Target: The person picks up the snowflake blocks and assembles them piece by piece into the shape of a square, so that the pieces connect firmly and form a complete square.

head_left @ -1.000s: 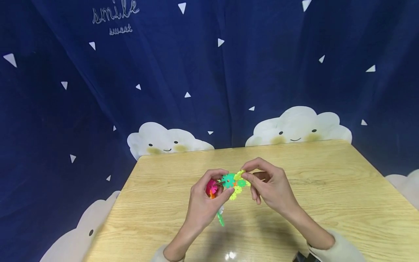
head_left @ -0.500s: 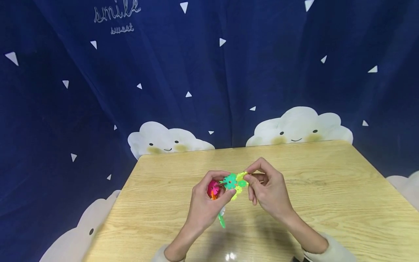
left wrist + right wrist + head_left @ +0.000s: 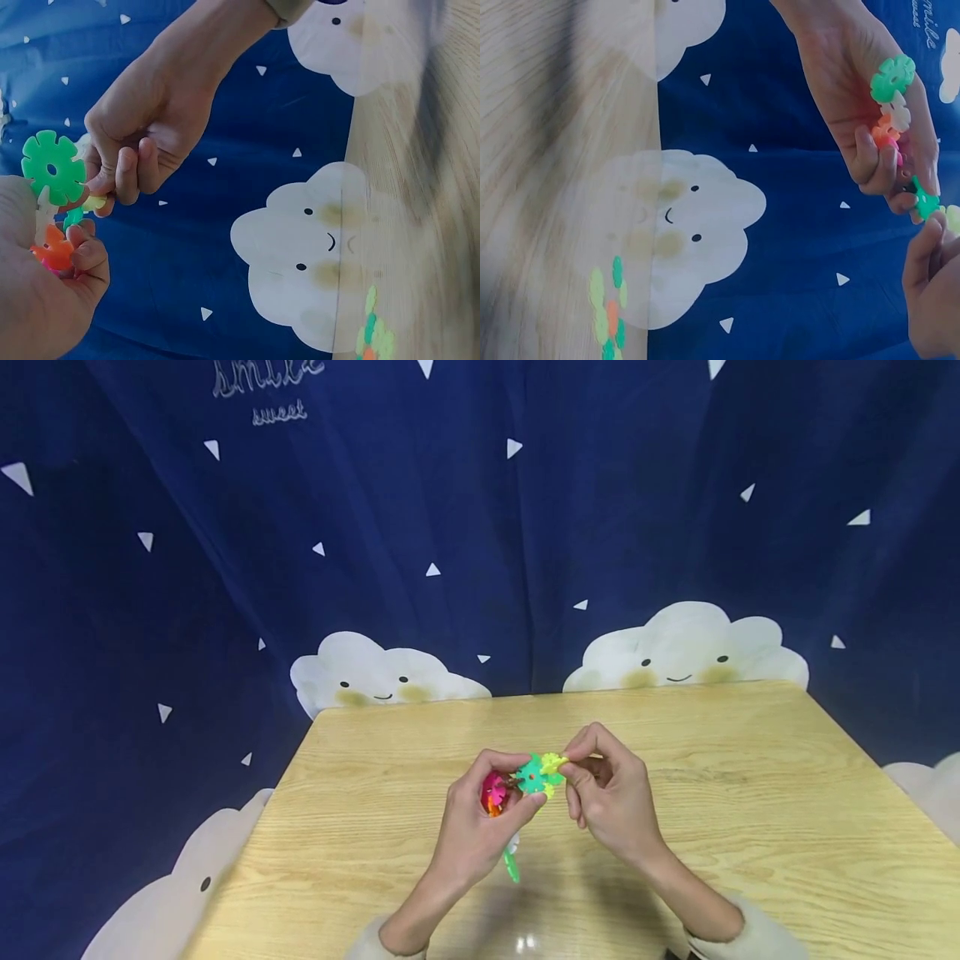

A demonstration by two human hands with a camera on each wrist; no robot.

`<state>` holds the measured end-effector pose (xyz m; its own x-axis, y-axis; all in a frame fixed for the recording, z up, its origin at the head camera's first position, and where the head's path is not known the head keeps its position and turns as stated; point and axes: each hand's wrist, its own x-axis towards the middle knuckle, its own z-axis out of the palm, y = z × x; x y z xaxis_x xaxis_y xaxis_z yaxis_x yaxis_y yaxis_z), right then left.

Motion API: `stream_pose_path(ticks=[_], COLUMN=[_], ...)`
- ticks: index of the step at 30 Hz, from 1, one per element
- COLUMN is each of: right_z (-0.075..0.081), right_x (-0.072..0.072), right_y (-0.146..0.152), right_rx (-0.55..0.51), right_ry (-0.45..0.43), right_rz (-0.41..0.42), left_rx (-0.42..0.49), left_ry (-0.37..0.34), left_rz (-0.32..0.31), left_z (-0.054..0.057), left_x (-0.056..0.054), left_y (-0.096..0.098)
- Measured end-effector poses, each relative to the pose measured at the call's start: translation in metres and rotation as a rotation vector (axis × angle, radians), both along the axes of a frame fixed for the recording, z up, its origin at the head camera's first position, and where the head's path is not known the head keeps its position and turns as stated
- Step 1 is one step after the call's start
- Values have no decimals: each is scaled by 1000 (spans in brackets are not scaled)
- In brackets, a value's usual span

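Above the table my left hand [image 3: 474, 831] grips a linked chain of plastic snowflake discs. Around its palm are a pink disc [image 3: 495, 787] and an orange disc [image 3: 886, 130]; a white disc [image 3: 897, 112] and a green disc [image 3: 67, 161] stick out past it. A teal disc [image 3: 530, 774] shows between the left thumb and fingers. Thumb and index finger of my right hand [image 3: 618, 793] pinch a yellow disc [image 3: 553, 763] beside the teal one. Other yellow and green pieces lie close behind, partly hidden by the fingers. Whether the pinched disc is joined to them, I cannot tell.
A pale wooden table [image 3: 750, 793] lies beneath both hands. Behind it hangs a dark blue curtain [image 3: 420, 510] printed with clouds and triangles. Both wrist views show green, yellow and orange disc shapes [image 3: 612, 319] on the tabletop; I cannot tell whether they are a reflection.
Both hands have shifted slightly and the chain has turned a little; the lower yellow pieces show less now. The right hand still pinches the yellow disc.
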<state>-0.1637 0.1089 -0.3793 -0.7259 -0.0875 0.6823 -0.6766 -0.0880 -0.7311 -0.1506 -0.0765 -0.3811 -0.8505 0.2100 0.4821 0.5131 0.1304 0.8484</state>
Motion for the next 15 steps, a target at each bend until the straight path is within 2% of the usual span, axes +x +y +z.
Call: stream_pose_path(ticks=[7, 10, 15], right_z=[-4, -3, 0], right_x=[1, 1, -2], right_y=[-10, -11, -4], right_rx=[-92, -95, -26], right_ry=[86, 102, 75], right_rz=[-19, -21, -5], left_rx=[19, 35, 22], left_ry=[25, 29, 32], left_rz=[-8, -13, -2], left_z=[-1, -1, 0], left_x=[0, 1, 2], left_y=[2, 3, 4])
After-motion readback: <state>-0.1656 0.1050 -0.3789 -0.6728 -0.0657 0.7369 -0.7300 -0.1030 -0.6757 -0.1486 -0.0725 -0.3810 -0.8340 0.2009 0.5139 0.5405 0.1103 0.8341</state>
